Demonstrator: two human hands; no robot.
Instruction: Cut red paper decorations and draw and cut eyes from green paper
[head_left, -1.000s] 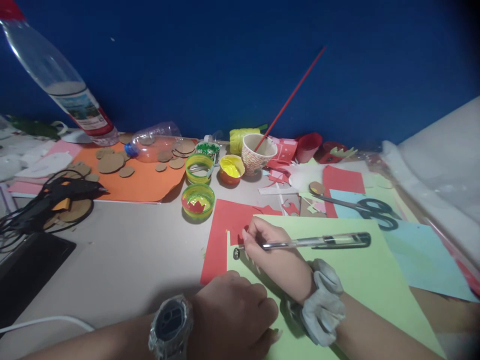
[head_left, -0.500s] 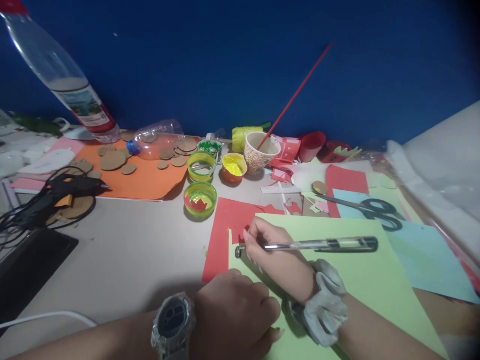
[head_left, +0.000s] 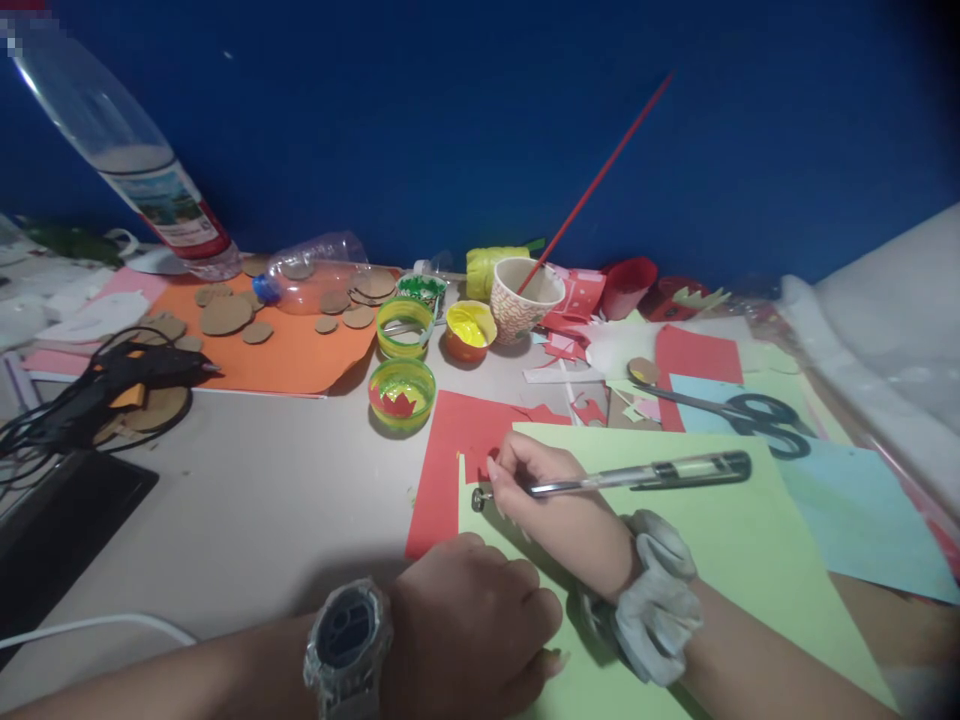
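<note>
Gel pen, pinched in the right hand, had tipped its rear slightly upward; its point stayed at the small dark mark on light-green paper, suggesting inking continued there. The left hand lay loosely curled, any contents hidden.

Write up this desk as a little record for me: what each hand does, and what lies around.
Right hand: holds a pen over the green paper
Left hand: curled, at the green paper's left edge
Wrists: watch on the left, grey scrunchie on the right
Partly under the green paper: red paper
Off to the right: scissors, partly over blue paper
Farther back: patterned cup with a red stick leaning in it
</note>
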